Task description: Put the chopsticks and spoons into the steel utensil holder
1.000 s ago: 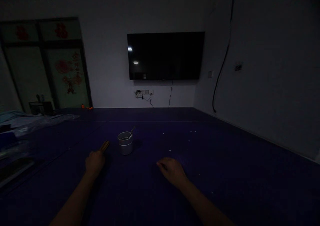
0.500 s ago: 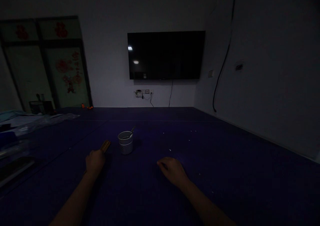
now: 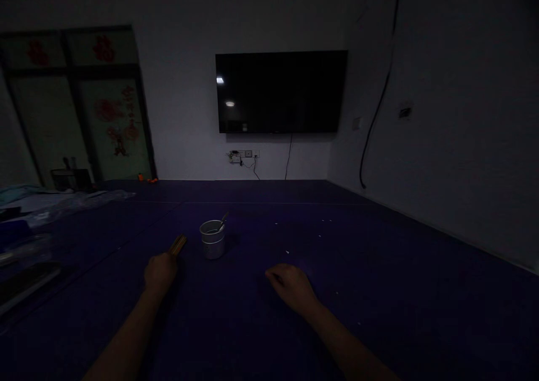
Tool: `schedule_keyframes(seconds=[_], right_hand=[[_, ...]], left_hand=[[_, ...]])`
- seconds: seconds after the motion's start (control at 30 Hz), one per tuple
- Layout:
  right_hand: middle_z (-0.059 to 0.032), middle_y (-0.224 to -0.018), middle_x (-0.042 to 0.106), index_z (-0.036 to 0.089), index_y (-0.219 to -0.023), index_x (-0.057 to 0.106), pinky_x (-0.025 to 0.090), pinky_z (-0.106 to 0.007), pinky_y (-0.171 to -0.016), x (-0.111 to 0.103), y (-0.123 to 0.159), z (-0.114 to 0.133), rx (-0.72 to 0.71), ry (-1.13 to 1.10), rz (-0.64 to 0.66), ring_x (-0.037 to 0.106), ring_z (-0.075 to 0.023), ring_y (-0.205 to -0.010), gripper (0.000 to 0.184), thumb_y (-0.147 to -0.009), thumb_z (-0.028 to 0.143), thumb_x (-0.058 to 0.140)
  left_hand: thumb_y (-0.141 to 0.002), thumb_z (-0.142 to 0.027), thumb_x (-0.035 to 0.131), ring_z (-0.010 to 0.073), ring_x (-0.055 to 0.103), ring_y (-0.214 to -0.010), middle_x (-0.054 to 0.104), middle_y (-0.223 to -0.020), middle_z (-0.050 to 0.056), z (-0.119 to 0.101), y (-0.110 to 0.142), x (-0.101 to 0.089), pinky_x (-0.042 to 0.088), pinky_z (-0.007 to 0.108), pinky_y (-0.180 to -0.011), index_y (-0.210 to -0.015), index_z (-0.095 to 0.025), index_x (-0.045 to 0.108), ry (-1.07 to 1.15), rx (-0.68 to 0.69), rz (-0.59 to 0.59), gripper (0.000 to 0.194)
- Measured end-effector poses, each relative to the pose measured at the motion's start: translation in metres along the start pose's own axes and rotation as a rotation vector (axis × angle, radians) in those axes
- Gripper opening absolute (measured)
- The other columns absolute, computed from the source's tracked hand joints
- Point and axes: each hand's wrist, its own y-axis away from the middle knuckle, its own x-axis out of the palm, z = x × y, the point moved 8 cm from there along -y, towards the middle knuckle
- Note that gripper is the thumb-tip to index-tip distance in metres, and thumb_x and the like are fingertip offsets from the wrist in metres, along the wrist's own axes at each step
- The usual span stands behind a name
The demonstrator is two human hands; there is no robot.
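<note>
My left hand (image 3: 160, 274) is closed around a bundle of thin brown sticks that look like chopsticks (image 3: 178, 244). Their tips stick out past the top of the fist, leaning to the right. Just right of them a grey metal cup (image 3: 213, 245) stands upright on the dark blue surface (image 3: 236, 319). A spoon (image 3: 223, 221) leans inside, its handle above the rim. My right hand (image 3: 292, 285) rests right of the cup, apart from it, fingers curled in and thumb near them. Nothing shows in that hand.
Small white scraps (image 3: 287, 252) are scattered ahead and right of my right hand. At the left lie clear plastic wrapping (image 3: 80, 202) and a dark flat object (image 3: 29, 284). A television (image 3: 280, 92) hangs on the far wall, above sockets (image 3: 248, 154). A black cable (image 3: 378, 111) runs down the right wall.
</note>
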Motion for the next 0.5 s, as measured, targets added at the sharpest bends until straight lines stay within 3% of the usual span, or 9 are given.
schedule_keyframes(seconds=[0.3, 0.5], right_hand=[[-0.0045, -0.087, 0.070, 0.021, -0.086, 0.069, 0.042, -0.025, -0.072, 0.002, -0.001, -0.001, -0.012, -0.002, -0.005, 0.063, -0.0159, -0.082, 0.036, -0.092, 0.032, 0.035], [-0.0045, -0.085, 0.070, 0.020, -0.083, 0.068, 0.041, -0.025, -0.072, 0.002, -0.001, -0.001, -0.002, 0.002, 0.005, 0.063, -0.0164, -0.082, 0.036, -0.092, 0.033, 0.035]], left_hand=[[-0.087, -0.030, 0.035, 0.0220, 0.066, -0.087, 0.069, -0.093, 0.014, 0.004, -0.004, 0.008, 0.048, 0.026, -0.069, -0.102, -0.017, 0.066, -0.047, -0.056, 0.045, 0.037], [-0.086, -0.018, 0.031, 0.0217, 0.065, -0.093, 0.067, -0.099, 0.016, -0.005, -0.001, 0.012, 0.048, 0.029, -0.075, -0.109, -0.014, 0.062, -0.116, -0.006, 0.063, 0.038]])
